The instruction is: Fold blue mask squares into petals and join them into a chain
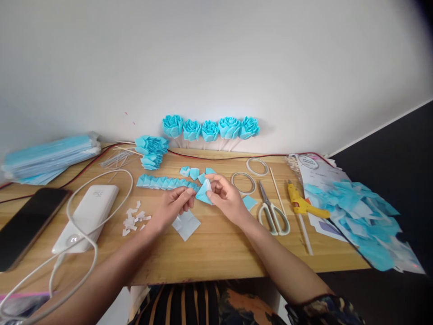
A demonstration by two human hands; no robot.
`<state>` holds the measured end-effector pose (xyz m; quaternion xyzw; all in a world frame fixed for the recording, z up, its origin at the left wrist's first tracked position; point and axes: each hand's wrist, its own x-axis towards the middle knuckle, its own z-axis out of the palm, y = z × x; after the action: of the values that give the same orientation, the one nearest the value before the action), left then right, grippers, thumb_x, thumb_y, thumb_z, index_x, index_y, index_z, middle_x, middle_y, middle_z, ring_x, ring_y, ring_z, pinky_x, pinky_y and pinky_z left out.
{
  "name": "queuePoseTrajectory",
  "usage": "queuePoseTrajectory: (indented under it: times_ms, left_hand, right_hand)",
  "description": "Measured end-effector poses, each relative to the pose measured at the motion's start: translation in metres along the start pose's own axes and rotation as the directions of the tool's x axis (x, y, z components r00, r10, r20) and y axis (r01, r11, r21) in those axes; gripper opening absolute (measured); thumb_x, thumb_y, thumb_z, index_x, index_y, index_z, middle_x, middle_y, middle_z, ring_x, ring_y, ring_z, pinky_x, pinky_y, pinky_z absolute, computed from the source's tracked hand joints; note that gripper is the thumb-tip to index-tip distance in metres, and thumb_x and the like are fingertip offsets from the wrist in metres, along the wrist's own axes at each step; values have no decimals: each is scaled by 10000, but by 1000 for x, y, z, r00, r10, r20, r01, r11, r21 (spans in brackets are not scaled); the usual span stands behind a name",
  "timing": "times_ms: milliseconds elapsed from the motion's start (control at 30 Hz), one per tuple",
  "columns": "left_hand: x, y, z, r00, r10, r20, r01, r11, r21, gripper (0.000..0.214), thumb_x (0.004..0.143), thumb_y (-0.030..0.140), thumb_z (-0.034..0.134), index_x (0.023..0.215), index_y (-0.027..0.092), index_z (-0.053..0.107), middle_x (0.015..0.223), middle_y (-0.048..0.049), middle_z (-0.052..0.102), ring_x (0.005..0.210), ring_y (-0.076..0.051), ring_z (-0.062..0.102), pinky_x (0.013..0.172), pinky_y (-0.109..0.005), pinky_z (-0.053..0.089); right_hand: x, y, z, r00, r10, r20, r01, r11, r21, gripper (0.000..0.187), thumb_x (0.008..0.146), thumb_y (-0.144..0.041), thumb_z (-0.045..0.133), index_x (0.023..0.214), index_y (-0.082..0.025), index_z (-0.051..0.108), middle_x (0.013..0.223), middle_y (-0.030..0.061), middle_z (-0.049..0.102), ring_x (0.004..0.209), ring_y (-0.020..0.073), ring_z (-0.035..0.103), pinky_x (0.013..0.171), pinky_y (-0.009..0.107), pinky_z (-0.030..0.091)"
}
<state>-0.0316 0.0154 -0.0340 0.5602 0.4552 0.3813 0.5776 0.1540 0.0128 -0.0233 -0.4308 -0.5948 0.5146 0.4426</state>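
Between my two hands, over the middle of the table, is a partly folded blue fabric square (pixel 204 194) with a white inner face. My left hand (pixel 176 203) pinches its left corner. My right hand (pixel 223 195) grips its right side between thumb and fingers. Below lies a pale flat square (pixel 186 225) on the wood. Just behind my hands runs a row of folded blue petals (pixel 158 182), and a few loose petals (pixel 194 173) sit beyond it. To the right of my right hand lies another blue square (pixel 249 202).
Blue flowers on sticks (pixel 210 130) lean on the wall; more flowers (pixel 151 149) lie left. Scissors (pixel 272 215), tape rolls (pixel 257 166), a yellow glue gun (pixel 306 206) and a blue fabric pile (pixel 361 221) are right. A power bank (pixel 91 212), phone (pixel 32 225) and masks (pixel 50 153) are left.
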Motion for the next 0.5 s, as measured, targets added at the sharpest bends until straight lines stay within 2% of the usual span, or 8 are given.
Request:
queuePoseTrajectory:
  times_ms: [233, 500]
  left_hand:
    - [-2, 2, 3, 999, -39, 25, 39, 999, -18, 291, 727, 445, 662, 790, 166, 607, 597, 33, 543, 498, -89, 432, 464, -208, 335]
    - [-1, -1, 1, 1000, -24, -1, 24, 1000, 5, 231, 765, 391, 613, 735, 163, 586, 576, 33, 515, 510, -88, 420, 471, -205, 321]
  right_hand:
    - [0, -1, 1, 1000, 5, -11, -4, 1000, 23, 356, 807, -255, 593, 1156, -234, 527, 765, -24, 537, 654, 114, 507, 583, 247, 413]
    - [1, 1, 1, 1000, -7, 11, 7, 999, 45, 377, 813, -234, 597, 1182, -242, 521, 748, -35, 522, 611, 104, 493, 559, 243, 417]
